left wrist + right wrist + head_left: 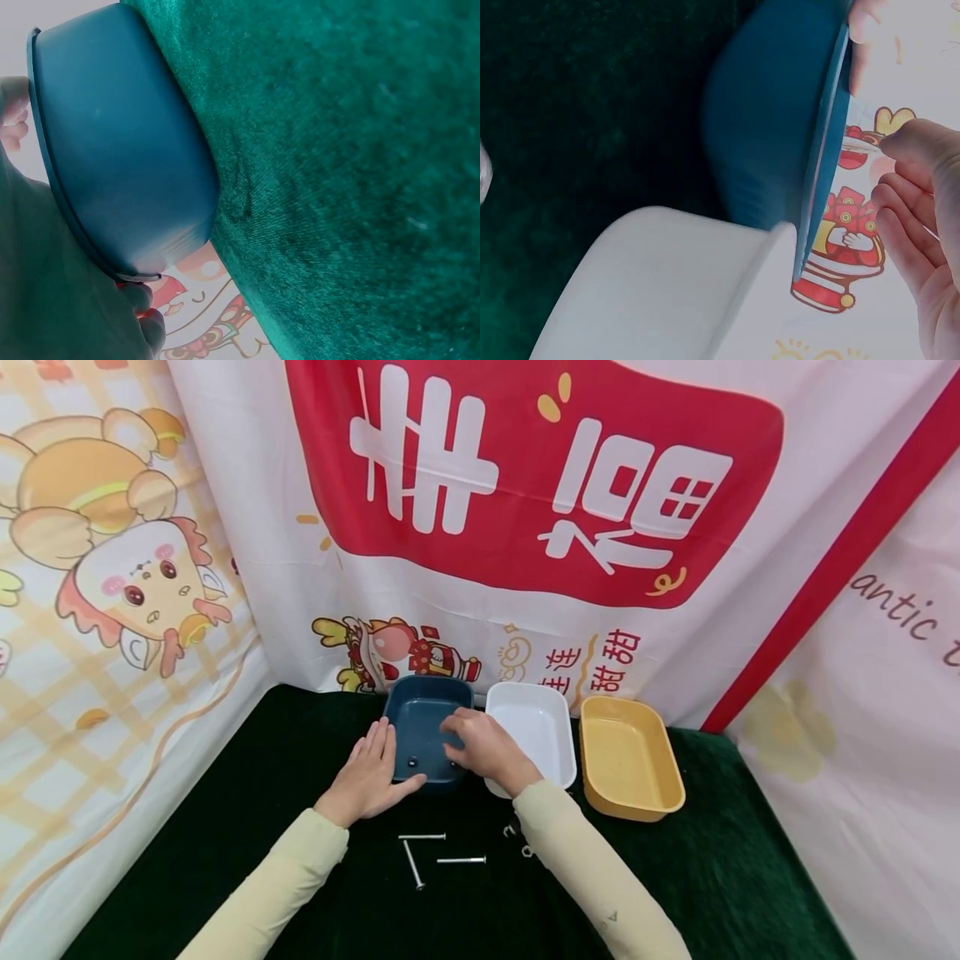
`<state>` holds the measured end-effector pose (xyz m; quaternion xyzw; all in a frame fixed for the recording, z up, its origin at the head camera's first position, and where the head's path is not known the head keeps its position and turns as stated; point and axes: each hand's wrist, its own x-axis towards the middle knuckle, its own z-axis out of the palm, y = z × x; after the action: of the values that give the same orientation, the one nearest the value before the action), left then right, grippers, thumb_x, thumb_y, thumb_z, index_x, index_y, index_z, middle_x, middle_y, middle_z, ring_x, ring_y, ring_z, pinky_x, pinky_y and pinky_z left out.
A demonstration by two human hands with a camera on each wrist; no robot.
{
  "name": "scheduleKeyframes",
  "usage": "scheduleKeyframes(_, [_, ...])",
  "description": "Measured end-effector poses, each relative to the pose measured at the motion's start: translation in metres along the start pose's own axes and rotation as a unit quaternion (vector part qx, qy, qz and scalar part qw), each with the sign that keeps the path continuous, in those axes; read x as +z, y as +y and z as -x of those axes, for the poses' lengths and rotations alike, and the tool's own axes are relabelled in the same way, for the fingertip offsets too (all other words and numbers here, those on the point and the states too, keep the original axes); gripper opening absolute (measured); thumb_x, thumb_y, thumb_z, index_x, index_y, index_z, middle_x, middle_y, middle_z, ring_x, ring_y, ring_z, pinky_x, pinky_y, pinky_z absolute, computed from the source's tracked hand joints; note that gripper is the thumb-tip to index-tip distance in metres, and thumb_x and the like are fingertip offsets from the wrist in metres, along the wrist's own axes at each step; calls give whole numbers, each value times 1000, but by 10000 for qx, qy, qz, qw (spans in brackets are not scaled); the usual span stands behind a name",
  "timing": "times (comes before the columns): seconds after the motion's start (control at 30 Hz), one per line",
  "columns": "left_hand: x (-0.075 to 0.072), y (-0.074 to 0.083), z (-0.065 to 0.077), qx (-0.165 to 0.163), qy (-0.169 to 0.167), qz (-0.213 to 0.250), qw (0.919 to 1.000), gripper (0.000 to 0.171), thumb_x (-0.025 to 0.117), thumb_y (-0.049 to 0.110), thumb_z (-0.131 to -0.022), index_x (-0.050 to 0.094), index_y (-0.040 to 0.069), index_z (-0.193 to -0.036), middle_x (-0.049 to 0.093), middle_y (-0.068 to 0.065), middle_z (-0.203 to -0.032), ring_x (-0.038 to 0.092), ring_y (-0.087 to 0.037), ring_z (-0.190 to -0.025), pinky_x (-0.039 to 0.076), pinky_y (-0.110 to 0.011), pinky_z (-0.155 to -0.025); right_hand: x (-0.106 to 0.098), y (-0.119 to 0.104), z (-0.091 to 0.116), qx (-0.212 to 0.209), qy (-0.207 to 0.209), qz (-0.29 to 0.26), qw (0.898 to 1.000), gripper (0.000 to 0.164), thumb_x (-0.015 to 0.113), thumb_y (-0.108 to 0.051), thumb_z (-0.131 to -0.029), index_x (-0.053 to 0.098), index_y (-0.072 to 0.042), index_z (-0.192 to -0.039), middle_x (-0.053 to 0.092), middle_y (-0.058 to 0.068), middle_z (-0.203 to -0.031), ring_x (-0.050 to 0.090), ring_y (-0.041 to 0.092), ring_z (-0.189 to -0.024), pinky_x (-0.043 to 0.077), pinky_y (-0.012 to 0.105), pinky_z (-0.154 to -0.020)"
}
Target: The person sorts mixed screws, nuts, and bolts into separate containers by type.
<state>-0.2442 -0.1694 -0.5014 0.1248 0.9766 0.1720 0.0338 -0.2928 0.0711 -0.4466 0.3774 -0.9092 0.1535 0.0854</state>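
My left hand [367, 778] lies with straight fingers along the left rim of a dark blue tray [422, 718], its thumb spread toward the near edge. Over the tray's right side hangs my right hand [489, 747], fingers loosely bent. The right wrist view shows no item between those fingers [904, 214]. Inside the blue tray, near its front, sits a small dark nut [412, 762]; another small dark piece [453, 764] shows just below the right fingertips. On the green cloth in front are three bolts, including a slanted bolt [413, 864] and a level bolt [461, 860].
A white tray [555, 735] stands right of the blue one, partly under my right wrist. Farther right is a yellow tray [633, 760]. Small nuts [527, 852] lie beside my right sleeve on the green cloth [720, 860]. A printed curtain [465, 581] hangs close behind the trays.
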Motion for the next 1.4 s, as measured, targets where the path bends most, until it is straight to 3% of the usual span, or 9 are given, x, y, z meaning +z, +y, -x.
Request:
scheduleKeyframes(0.5, [-1, 0, -1, 17, 15, 38, 10000, 114, 51, 73, -98, 8, -9, -166, 1, -27, -177, 3, -47, -164, 10, -65, -132, -54, -1, 46, -207, 225, -113, 9995, 21, 82, -15, -92, 78, -8, -112, 77, 5, -104, 74, 17, -95, 64, 31, -87])
scheduleKeyframes(0.87, [-5, 2, 1, -18, 20, -115, 9999, 111, 53, 70, -100, 11, -9, -166, 5, -26, -177, 6, -47, -164, 13, -63, -133, -88, 0, 83, -31, -82, 120, 9999, 25, 84, -19, -91, 78, -9, -113, 78, 5, -107, 74, 17, -97, 64, 34, -90])
scheduleKeyframes(1.17, [-3, 1, 1, -32, 50, -112, 9999, 111, 52, 71, -100, 11, -8, -166, 3, -25, -177, 5, -46, -165, 13, -63, -133, -100, -4, 111, -317, -433, 91, 9985, 26, 85, -21, -91, 78, -8, -112, 77, 4, -106, 74, 17, -94, 65, 32, -86])
scheduleKeyframes(1.4, [-1, 1, 0, -28, 9, -76, 10000, 113, 51, 73, -99, 9, -8, -166, 1, -25, -177, 3, -46, -165, 12, -63, -133, -92, 3, 130, -166, -919, -230, 9954, 27, 85, -20, -91, 78, -6, -113, 77, 7, -108, 75, 18, -94, 65, 30, -83])
